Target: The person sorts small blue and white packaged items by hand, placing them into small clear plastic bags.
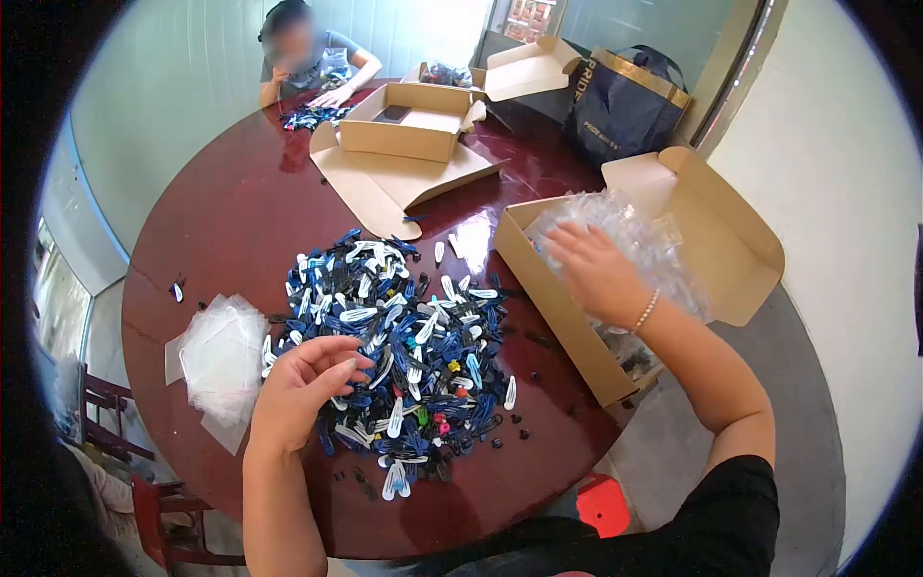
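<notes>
A large heap of snap hair clips (385,337) in white, blue and black lies on the round table, with a few small coloured pieces among them. My left hand (310,385) hovers at the heap's left edge, fingers loosely curled, nothing visible in them. Just left of it sits a stack of clear plastic bags (223,358). My right hand (598,274), wearing a beaded bracelet, is spread palm down over an open cardboard box (562,322). Filled clear plastic packets (663,255) are piled inside that box, partly hidden by my hand and forearm.
Across the dark red table (216,236) sits another person (312,62) with a small heap of clips (312,115). A second cardboard box (399,139) holds a dark flat object. A dark shopping bag (625,111) stands behind, and a red stool (603,507) is below the table edge.
</notes>
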